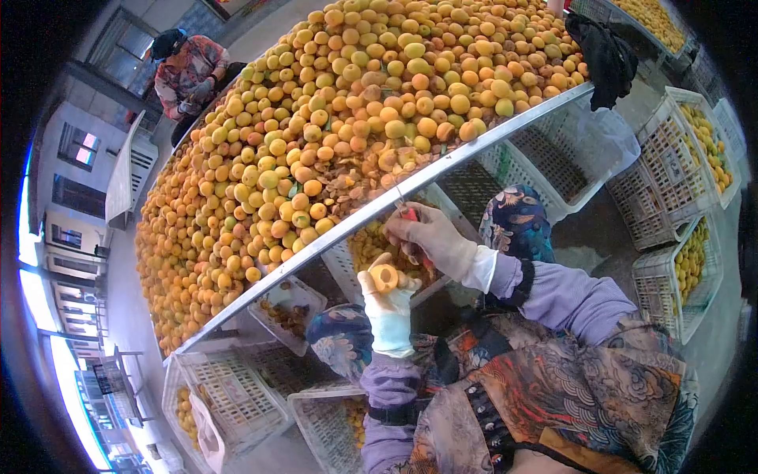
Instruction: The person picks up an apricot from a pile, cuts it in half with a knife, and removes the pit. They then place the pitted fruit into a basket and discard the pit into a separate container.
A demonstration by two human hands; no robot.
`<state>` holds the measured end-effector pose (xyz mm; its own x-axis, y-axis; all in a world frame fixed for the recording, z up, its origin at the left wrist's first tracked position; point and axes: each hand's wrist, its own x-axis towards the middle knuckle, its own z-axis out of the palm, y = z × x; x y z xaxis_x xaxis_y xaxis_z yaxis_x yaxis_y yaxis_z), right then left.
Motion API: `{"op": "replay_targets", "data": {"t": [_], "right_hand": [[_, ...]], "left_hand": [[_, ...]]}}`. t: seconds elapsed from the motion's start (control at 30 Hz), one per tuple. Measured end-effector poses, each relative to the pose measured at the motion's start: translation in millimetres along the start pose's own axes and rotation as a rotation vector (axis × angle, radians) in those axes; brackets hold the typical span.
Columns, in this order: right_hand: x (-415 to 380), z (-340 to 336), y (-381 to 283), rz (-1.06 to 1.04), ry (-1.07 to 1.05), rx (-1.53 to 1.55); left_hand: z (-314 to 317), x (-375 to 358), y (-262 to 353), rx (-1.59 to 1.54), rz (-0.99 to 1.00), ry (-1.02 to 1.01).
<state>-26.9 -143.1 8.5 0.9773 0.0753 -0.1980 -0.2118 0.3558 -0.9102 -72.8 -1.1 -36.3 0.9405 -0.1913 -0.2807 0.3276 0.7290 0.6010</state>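
My left hand point(389, 308), in a white glove, is closed around an apricot point(384, 278) that has a round opening or hollow facing up. To the right and slightly higher, my gloved right hand point(434, 241) grips a red-handled tool point(408, 213). Its thin metal end points up toward the table edge; the tip's exact shape is too small to tell. Tool and apricot are apart. Beneath both hands is a crate point(341, 265) with cut apricot pieces in it. A large heap of whole apricots point(316, 118) covers the sloping table in front of me.
A metal table rim point(379, 207) runs diagonally before my hands. Brown scraps point(347, 186) lie along it. White plastic crates point(237, 395) stand below, and stacked crates point(663, 174) of fruit are at right. A black cloth point(604, 59) hangs over the corner. Another person point(189, 75) works at far left.
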Motion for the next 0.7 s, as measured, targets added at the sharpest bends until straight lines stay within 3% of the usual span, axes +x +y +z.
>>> {"op": "replay_targets", "data": {"t": [0.1, 0.27, 0.33, 0.4, 0.47, 0.7], "right_hand": [[-14, 10, -31, -0.039, -0.097, 0.271], [-27, 12, -46, -0.156, -0.087, 0.345], [-27, 11, -46, -0.273, -0.094, 0.229], [-30, 12, -46, -0.241, -0.063, 0.253], [-32, 11, -48, -0.212, -0.028, 0.275], [-24, 8, -35, -0.188, 0.075, 0.298]], "left_hand": [[21, -9, 2, 0.094, 0.025, 0.048], [32, -16, -9, 0.138, 0.052, 0.064], [44, -23, -9, 0.325, 0.145, 0.018], [44, -24, -12, 0.383, 0.187, 0.026], [30, -21, -13, 0.307, 0.089, -0.168], [45, -22, -24, 0.633, 0.308, -0.061]]}}
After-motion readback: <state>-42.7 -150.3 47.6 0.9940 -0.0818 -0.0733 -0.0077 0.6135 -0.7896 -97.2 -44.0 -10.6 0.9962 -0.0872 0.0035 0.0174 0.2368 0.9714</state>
